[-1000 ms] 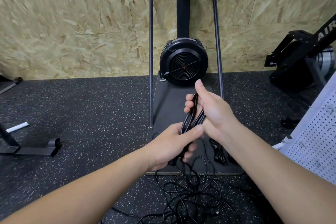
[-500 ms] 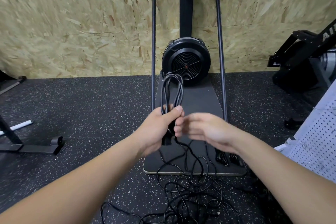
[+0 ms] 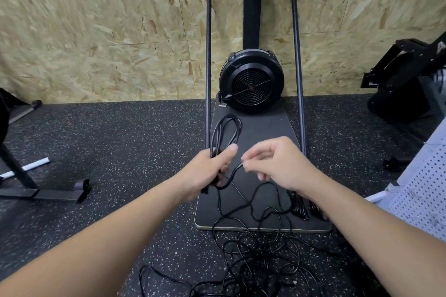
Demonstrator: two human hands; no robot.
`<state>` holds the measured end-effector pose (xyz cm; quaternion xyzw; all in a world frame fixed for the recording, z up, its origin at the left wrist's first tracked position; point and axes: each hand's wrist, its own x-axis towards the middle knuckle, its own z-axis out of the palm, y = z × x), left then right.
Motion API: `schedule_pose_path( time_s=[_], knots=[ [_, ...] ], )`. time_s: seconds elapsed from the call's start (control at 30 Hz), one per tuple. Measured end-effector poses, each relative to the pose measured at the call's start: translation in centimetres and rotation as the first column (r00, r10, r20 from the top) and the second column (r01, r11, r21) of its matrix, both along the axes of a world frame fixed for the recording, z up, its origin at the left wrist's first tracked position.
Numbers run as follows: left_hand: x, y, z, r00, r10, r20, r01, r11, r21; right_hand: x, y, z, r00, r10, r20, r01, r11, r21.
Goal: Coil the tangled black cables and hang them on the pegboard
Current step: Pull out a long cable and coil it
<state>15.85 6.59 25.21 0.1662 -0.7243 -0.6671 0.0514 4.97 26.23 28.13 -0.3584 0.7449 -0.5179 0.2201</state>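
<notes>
My left hand (image 3: 209, 169) grips the looped thin black cable coil (image 3: 225, 133); my right hand (image 3: 277, 162) pinches the loose strand beside it, so I should feed the next loop in evenly, same size

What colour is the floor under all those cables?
The floor is dark grey, nearly black, flecked with small pale specks. The head view, the only one, shows it.

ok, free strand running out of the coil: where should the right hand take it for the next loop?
Pinch the free strand just below the left hand, coming from the right side. There it hangs taut and single, clear of the coil; lower down it merges into the tangled pile. The right hand already pinches about there.
</notes>
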Motion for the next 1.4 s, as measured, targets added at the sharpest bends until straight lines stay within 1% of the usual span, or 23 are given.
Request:
schedule_pose_path(
  time_s=[0.07,0.17,0.2,0.23,0.27,0.3,0.33,0.37,0.4,0.5,0.57,0.63,0.7,0.73,0.8,0.87,0.97,1.07,1.13,1.2,1.3,1.33,1.4],
  knots=[
    [0.4,1.3,0.0,0.990,-0.102,0.093,0.104,0.994,-0.024,0.2,-0.5,-0.4,0.993,-0.114,-0.035,0.113,0.993,-0.015],
    [0.7,2.3,-0.3,0.955,-0.267,0.131,0.282,0.952,-0.121,0.3,-0.8,-0.8,0.934,-0.231,-0.273,0.252,0.967,0.042],
    [0.6,2.3,-0.5,0.952,-0.274,0.136,0.292,0.948,-0.131,0.5,-0.7,-0.7,0.913,-0.238,-0.331,0.271,0.961,0.058],
    [0.5,2.3,-0.8,0.957,-0.250,0.146,0.269,0.955,-0.127,0.6,-0.6,-0.4,0.911,-0.235,-0.339,0.268,0.962,0.056],
    [0.5,2.3,-0.8,0.966,-0.211,0.151,0.229,0.967,-0.114,0.5,-0.3,-0.1,0.938,-0.222,-0.265,0.237,0.971,0.028],
    [0.4,2.2,-0.8,0.975,-0.169,0.140,0.182,0.980,-0.081,0.2,-0.1,0.2,0.972,-0.192,-0.138,0.193,0.981,-0.006],
    [0.3,2.0,-0.9,0.984,-0.132,0.118,0.137,0.990,-0.033,-0.1,0.3,0.5,0.988,-0.152,-0.006,0.152,0.988,-0.033],
    [0.1,1.7,-0.9,0.991,-0.100,0.091,0.098,0.995,0.018,-0.5,0.7,0.7,0.990,-0.120,0.078,0.123,0.992,-0.031],
    [0.0,1.3,-0.7,0.995,-0.072,0.062,0.068,0.996,0.062,-1.0,1.3,0.6,0.990,-0.105,0.093,0.104,0.994,0.022],
    [-0.4,0.2,-0.4,1.000,0.007,-0.009,-0.005,0.984,0.179,-2.2,2.6,-0.2,0.997,-0.051,-0.062,0.066,0.958,0.279],
    [-0.4,-0.3,-0.2,0.999,0.027,-0.031,-0.021,0.981,0.193,-2.6,2.9,-0.4,0.994,-0.048,-0.096,0.076,0.949,0.307],
    [-0.2,-0.4,-0.1,1.000,-0.008,-0.024,0.011,0.992,0.127,-2.6,2.8,0.1,0.998,-0.052,-0.041,0.059,0.981,0.187],
    [0.3,-0.1,0.1,0.995,-0.097,0.005,0.097,0.995,-0.011,-2.3,2.1,0.9,0.990,-0.046,0.130,0.051,0.998,-0.036],
    [0.6,0.4,0.2,0.988,-0.153,0.013,0.154,0.986,-0.071,-1.9,1.7,1.3,0.977,-0.020,0.213,0.051,0.989,-0.141],
    [1.0,2.0,0.4,0.970,-0.241,0.000,0.238,0.957,-0.164,-1.0,0.9,1.8,0.946,0.002,0.324,0.090,0.959,-0.269],
    [0.8,3.4,0.3,0.971,-0.236,-0.028,0.219,0.934,-0.283,-0.6,0.1,1.8,0.925,-0.044,0.378,0.177,0.929,-0.326],
    [-0.1,3.9,-0.3,0.986,-0.116,-0.123,0.057,0.912,-0.406,-0.5,-0.5,1.8,0.896,-0.107,0.432,0.278,0.892,-0.357],
    [-0.3,3.4,-0.3,0.985,-0.096,-0.145,0.032,0.920,-0.390,-0.5,-0.5,1.8,0.876,-0.076,0.476,0.284,0.880,-0.382],
    [-0.2,3.3,-0.5,0.983,-0.132,-0.127,0.077,0.928,-0.365,-0.5,-0.6,1.7,0.894,-0.099,0.437,0.282,0.883,-0.376],
    [-0.1,3.6,-0.5,0.981,-0.167,-0.095,0.123,0.925,-0.358,-0.7,-0.5,1.6,0.916,-0.194,0.351,0.321,0.879,-0.353],
    [-0.1,4.0,-0.2,0.977,-0.193,-0.090,0.145,0.914,-0.379,-1.2,-0.1,1.6,0.911,-0.328,0.249,0.399,0.854,-0.333],
    [0.0,4.0,-0.1,0.972,-0.213,-0.097,0.165,0.919,-0.358,-1.2,0.0,1.6,0.907,-0.334,0.256,0.409,0.844,-0.346],
    [-0.1,4.1,-0.3,0.966,-0.235,-0.105,0.203,0.946,-0.253,-1.2,0.0,1.7,0.906,-0.274,0.324,0.394,0.826,-0.404]
  ],
)
